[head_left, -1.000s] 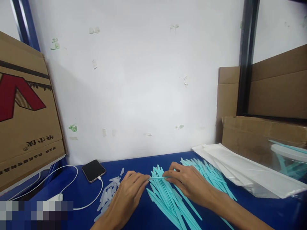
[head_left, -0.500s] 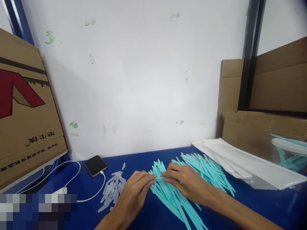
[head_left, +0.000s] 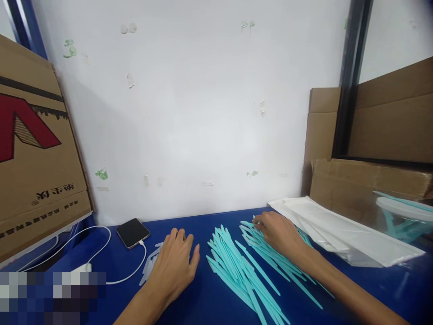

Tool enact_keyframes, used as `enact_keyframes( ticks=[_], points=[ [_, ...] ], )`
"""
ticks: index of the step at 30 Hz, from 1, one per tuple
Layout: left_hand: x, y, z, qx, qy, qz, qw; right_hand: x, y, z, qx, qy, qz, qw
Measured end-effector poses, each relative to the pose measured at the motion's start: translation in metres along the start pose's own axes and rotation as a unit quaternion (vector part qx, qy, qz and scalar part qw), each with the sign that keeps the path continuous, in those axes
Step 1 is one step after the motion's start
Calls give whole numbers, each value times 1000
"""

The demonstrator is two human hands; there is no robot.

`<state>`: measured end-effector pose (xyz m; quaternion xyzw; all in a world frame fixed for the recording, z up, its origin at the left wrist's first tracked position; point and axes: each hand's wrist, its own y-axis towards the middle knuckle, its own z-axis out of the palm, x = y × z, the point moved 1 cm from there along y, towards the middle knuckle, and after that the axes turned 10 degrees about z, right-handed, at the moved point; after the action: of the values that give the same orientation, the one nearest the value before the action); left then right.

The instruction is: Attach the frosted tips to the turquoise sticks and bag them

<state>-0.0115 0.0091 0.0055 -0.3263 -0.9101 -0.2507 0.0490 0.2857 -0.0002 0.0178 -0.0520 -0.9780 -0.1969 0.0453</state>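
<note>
Two heaps of thin turquoise plastic sticks lie on the blue table: a near heap in the middle and a far heap to its right. My right hand rests on the far heap, fingers curled down among the stick tips; whether it grips one is hidden. My left hand lies palm down with fingers spread over a small pile of clear plastic caps, left of the near heap.
A black phone with a white charging cable lies at the left. A big cardboard box stands at far left. White bags and cardboard boxes fill the right side. A white wall is close behind.
Both hands held one turquoise stick between them over the near heap. They have parted: the left moved left onto the clear caps, the right moved back and right onto the far heap.
</note>
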Motion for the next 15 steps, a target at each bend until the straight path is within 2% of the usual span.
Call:
enact_keyframes(
  ticks=[5,9,12,15],
  points=[
    [1,-2,4,101,69,19,992,-7,-1,6,27,-39,20,999],
    [-1,-2,8,127,65,34,989,-3,-1,-1,29,-37,9,999],
    [-4,-2,9,133,75,53,987,6,-7,-9,72,-26,-90,993],
    [-5,-1,9,125,81,69,986,17,-19,-14,96,-59,-191,975]
  ],
)
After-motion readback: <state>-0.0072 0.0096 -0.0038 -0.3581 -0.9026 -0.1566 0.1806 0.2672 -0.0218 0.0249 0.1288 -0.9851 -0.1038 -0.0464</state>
